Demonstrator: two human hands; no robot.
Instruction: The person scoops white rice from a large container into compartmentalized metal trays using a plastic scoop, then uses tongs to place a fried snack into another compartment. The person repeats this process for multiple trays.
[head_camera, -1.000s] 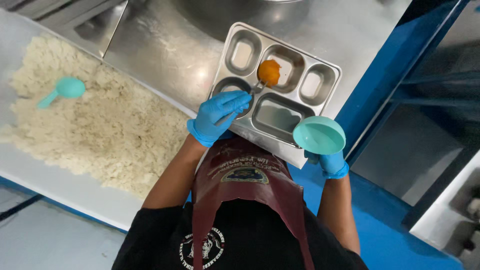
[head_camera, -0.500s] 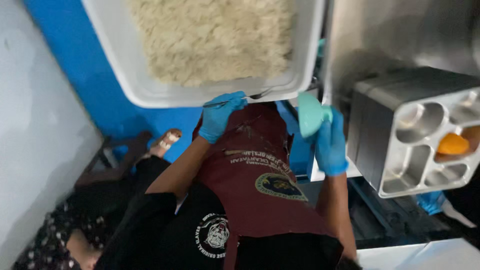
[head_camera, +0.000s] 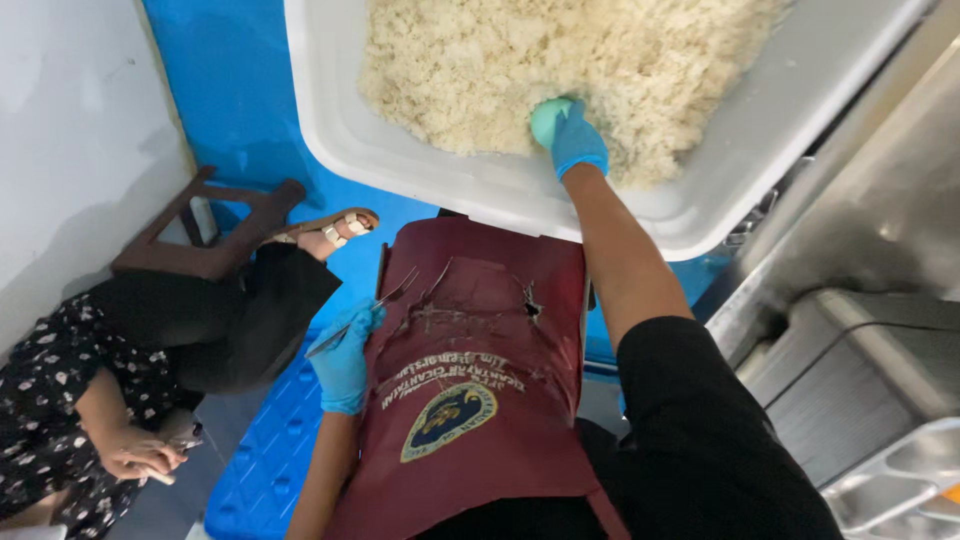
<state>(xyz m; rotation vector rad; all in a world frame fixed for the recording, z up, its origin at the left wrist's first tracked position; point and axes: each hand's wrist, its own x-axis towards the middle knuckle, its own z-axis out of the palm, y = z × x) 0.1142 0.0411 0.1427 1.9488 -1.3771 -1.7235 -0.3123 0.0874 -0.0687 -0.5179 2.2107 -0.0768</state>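
Observation:
My right hand (head_camera: 578, 145), in a blue glove, reaches into a large white tub (head_camera: 480, 195) heaped with cooked white rice (head_camera: 500, 60). It is shut on a small teal bowl (head_camera: 548, 115) pressed into the rice, and most of the bowl is hidden by the glove. My left hand (head_camera: 345, 360), also in a blue glove, hangs beside my maroon apron (head_camera: 480, 380). This hand grips a metal fork (head_camera: 385, 300) that points up and to the right.
Steel compartment trays (head_camera: 900, 480) sit at the lower right beside a steel counter (head_camera: 880, 230). A person in dark clothes (head_camera: 120, 380) sits low at the left, next to a wooden stool (head_camera: 210, 235). A blue ribbed surface (head_camera: 260, 440) lies below my left hand.
My right hand has gone from in front of my chest into the rice with the teal bowl. My left hand has dropped from the tub's edge to my side, fork still in it.

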